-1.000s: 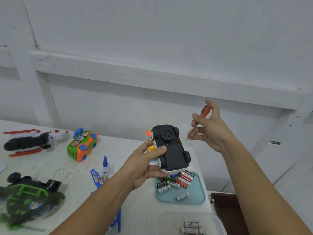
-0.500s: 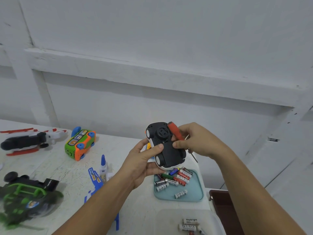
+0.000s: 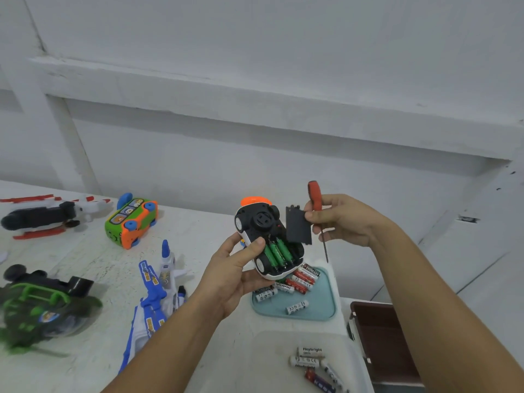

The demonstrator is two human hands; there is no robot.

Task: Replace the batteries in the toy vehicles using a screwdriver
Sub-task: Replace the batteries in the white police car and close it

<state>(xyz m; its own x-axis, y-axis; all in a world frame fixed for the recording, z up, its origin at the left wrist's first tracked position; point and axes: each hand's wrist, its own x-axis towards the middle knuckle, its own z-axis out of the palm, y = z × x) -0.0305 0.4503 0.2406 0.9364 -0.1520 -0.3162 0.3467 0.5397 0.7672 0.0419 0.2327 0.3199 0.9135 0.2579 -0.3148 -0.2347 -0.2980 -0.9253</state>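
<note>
Head view, table (image 3: 85,265): white; a teal tray (image 3: 321,303) of loose batteries sits under the hands.
Toy car (image 3: 256,222): belly up in the air above the tray, long axis running away from the person, open compartment at the near end.
Left hand (image 3: 232,279): curled under the car, thumb pressing beside the compartment.
Right hand (image 3: 348,222): just right of the car, pinching the battery cover (image 3: 297,229) and gripping the screwdriver (image 3: 315,194), tip down.
Green batteries (image 3: 276,252): three, lying lengthwise, down-left of the right hand and close to it.
Judgement: the right hand is nearer but full, so the cover likely goes down first.
</note>
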